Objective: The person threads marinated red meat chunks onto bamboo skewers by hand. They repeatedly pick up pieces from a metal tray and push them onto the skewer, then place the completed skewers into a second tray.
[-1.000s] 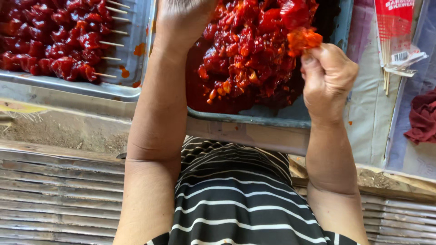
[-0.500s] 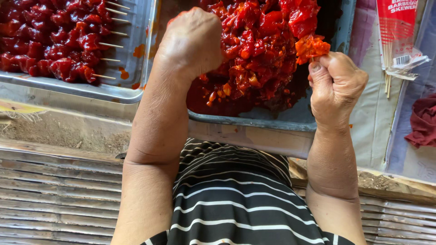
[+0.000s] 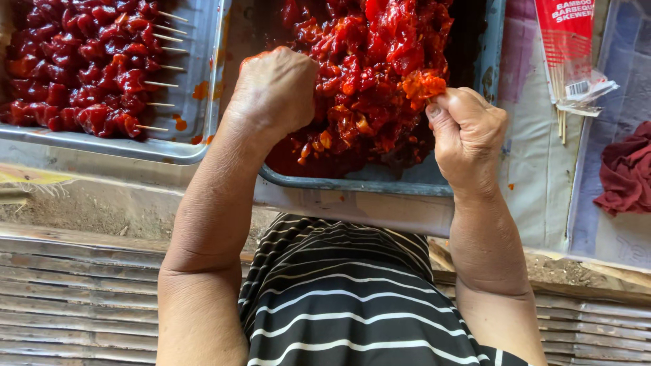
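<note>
Red-orange with marinade, a small piece of meat [image 3: 422, 85] sat pinched at the top of the right hand [image 3: 468, 135], whose grip was closed around it and, it seemed, around a thin skewer hidden inside the fist. That piece hovered over the right part of the grey metal tray [image 3: 380, 184], just above the heap of marinated meat chunks [image 3: 369, 74] that filled the tray. Left of the piece, the left hand [image 3: 274, 91] was curled knuckles-up on the same heap, its fingertips buried in the meat; its grip was closed, but what it held could not be told. Both forearms reached to the tray from the near edge, over a black-and-white striped garment [image 3: 346, 298].

Left of the grey tray, touching its side, lay a second, lighter metal tray [image 3: 196, 146] holding finished skewers of red meat [image 3: 81, 61], their bare stick ends pointing toward the grey tray. Right of the grey tray, on the covered counter [image 3: 536, 183], lay a red packet of bamboo skewers [image 3: 566, 41] with some sticks poking out. Farther right still lay a dark red cloth [image 3: 627, 176].
</note>
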